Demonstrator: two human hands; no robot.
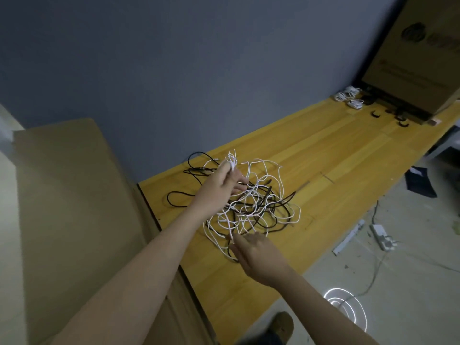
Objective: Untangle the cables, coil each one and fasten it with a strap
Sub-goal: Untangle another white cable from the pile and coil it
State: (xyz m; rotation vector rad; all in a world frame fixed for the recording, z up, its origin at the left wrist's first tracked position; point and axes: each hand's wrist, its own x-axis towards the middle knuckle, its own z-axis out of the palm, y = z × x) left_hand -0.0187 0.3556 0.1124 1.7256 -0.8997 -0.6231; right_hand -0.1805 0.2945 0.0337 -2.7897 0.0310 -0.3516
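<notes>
1. The tangle of white and black cables lies mid-way along the yellow table.
2. The left hand pinches white strands lifted above the heap — likely to free one cable.
3. The right hand grips a white strand at the near edge, probably steadying it.
4. Coiled white cables and black straps wait at the far end.

left hand – raised, pinching | right hand – low, fingers curled
</notes>
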